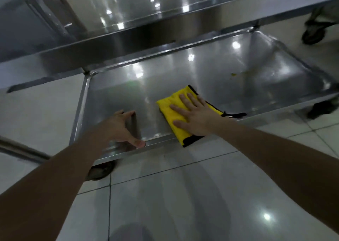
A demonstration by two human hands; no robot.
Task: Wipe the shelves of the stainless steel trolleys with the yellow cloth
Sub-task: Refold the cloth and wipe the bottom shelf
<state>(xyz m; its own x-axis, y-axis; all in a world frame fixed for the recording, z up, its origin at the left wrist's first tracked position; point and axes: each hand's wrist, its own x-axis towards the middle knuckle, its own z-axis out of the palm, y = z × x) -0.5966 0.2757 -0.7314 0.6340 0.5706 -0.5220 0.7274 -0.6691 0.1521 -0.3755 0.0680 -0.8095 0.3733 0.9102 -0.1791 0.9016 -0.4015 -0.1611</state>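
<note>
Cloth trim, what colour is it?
Black, edging the yellow cloth under the right hand; the head view shows it.

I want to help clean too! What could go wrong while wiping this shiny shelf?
The lower shelf rides on wheels, so a hard push from the right hand could roll it, though the left hand rests on the rim. The yellow cloth hangs over the front edge and may slip off. The yellowish smear farther back might get missed.
</note>
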